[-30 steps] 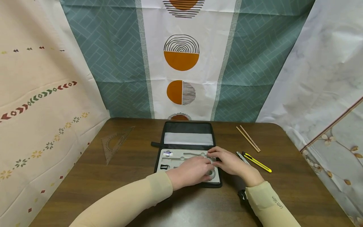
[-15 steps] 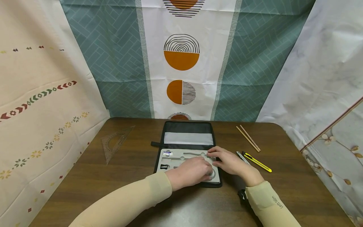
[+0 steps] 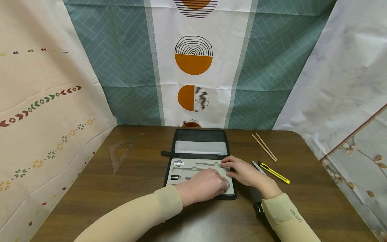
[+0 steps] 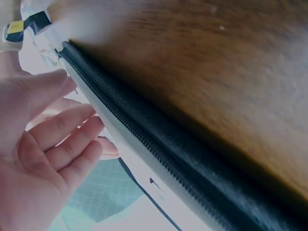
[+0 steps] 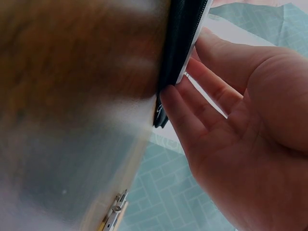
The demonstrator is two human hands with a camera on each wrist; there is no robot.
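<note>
A black zippered case lies unfolded, its light grey moulded tray facing up. My left hand reaches over the tray, fingertips touching down near a round recess at its right front. Slightly bent fingers show in the left wrist view, with nothing visible between them; the tips are partly hidden by the tray's rim. My right hand rests its fingertips on the right edge of the case. In the right wrist view its fingers are relaxed around that edge. The tray holds a black pencil sharpener and a small white-and-blue eraser.
A clear set square with a protractor cutout lies at left. To the right are a yellow cutter knife, a silver metal tool partly behind my hand, and two thin wooden sticks. Cloth hangs behind the brown table.
The left fingers have moved slightly toward the near side of the tray and drawn closer together. My right hand stays at the case edge.
</note>
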